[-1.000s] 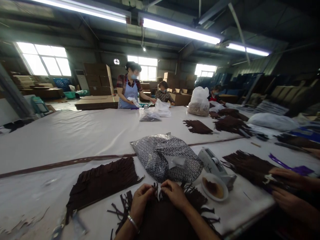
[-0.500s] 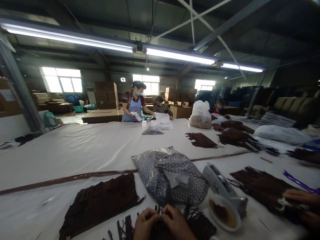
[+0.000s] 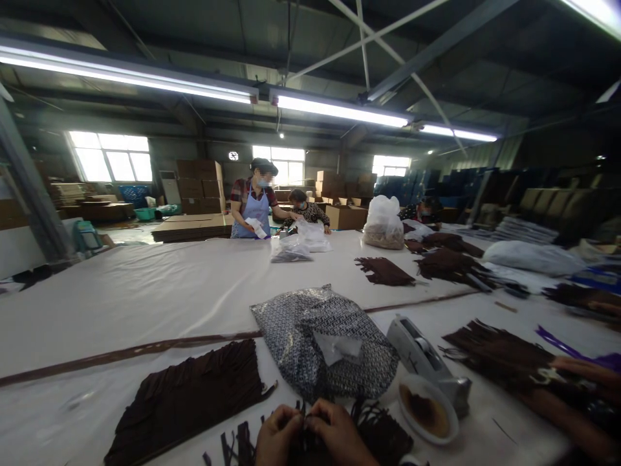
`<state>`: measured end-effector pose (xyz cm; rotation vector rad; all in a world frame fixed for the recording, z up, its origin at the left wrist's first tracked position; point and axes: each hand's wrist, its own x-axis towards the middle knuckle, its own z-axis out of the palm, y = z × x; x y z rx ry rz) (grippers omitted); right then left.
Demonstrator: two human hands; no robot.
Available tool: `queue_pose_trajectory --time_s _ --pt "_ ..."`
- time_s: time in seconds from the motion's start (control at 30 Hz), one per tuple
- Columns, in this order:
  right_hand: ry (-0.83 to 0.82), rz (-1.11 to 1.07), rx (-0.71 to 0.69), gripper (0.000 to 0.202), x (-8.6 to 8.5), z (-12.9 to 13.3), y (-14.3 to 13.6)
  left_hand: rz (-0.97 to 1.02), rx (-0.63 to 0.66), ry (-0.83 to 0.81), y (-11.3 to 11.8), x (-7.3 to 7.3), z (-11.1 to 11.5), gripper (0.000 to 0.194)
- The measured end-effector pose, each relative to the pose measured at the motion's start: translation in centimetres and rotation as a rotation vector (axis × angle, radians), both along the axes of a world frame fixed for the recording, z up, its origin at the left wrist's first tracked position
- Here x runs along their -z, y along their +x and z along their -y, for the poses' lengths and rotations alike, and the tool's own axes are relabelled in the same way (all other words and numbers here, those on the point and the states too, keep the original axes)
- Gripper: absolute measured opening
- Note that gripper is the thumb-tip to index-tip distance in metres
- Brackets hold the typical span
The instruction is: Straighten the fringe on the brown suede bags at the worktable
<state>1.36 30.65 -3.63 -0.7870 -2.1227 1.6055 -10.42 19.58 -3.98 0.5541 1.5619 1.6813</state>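
At the bottom middle, my left hand (image 3: 277, 435) and my right hand (image 3: 337, 433) are close together, thumbs and fingertips pinched on thin strips of a dark brown fringed piece (image 3: 391, 437). The strips between the fingertips are mostly hidden. Loose fringe spreads out on both sides of my hands. Just beyond them lies a black-and-white patterned bundle (image 3: 286, 343) in clear plastic. To the left, a second dark brown fringed piece (image 3: 187, 398) lies flat, with what looks like a zipper along its lower edge.
Right of my hands are a white bowl (image 3: 455, 432) with brown contents and a grey tape dispenser (image 3: 417, 353). A co-worker's hands (image 3: 577, 388) hold another fringed piece (image 3: 490, 349) at the right. Across the white table (image 3: 160, 285), people handle plastic bags (image 3: 313, 236).
The whole view has shifted slightly left. My hands stay pinched on the strips in nearly the same place. The co-worker's hands at the right have moved further into view over the brown piece.
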Motion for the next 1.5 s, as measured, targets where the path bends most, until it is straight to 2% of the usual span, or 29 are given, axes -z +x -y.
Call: queue_pose_trajectory --time_s 0.1,0.33,0.47,0.6,0.7,0.8,0.9,0.97,1.0,1.07,1.17,1.33,1.5 --pt "0.017 0.048 0.08 0.015 -0.1 0.1 -0.3 0.024 0.024 0.006 -0.5 0.3 0.1 0.042" --pt "0.342 0.321 0.171 0.018 -0.5 0.0 -1.5 0.129 0.081 0.056 -0.8 0.4 0.7 0.045" --pt "0.369 0.346 0.189 0.017 -0.5 0.0 -1.8 0.289 0.096 0.157 -0.4 -0.3 1.0 0.045" --pt "0.334 0.314 0.168 0.017 -0.5 0.1 -1.6 0.269 0.064 0.142 -0.1 -0.5 0.8 0.045" --pt "0.28 0.29 0.142 0.016 -1.0 0.1 -1.6 0.179 -0.024 0.075 -0.3 0.0 0.6 0.049" --pt "0.251 0.244 0.105 0.015 -2.4 0.1 -1.7 0.004 -0.19 -0.053 -0.9 0.1 0.8 0.052" --pt "0.303 0.169 0.088 0.014 -4.4 0.2 -1.7 -0.294 -0.328 -0.132 -0.7 -1.0 1.2 0.042" --pt "0.338 0.132 0.079 0.013 -5.6 0.4 -1.7 -0.453 -0.357 -0.114 0.1 -2.0 1.2 0.043" --pt "0.35 0.121 0.073 0.013 -6.1 0.6 -1.7 -0.468 -0.323 -0.088 0.5 -2.4 1.1 0.046" --pt "0.344 0.088 0.068 0.013 -6.6 0.9 -1.6 -0.364 -0.168 -0.05 1.3 -2.9 0.5 0.051" --pt "0.285 0.029 0.09 0.012 -6.7 1.2 -1.2 -0.164 0.028 -0.061 1.8 -2.6 -0.4 0.052" --pt "0.155 -0.028 0.16 0.01 -6.0 0.8 -0.6 -0.137 0.051 -0.139 1.6 -1.6 0.0 0.053" --pt "0.02 -0.071 0.147 0.009 -6.0 0.9 -0.7 -0.112 0.133 -0.048 2.1 -2.2 0.6 0.048"
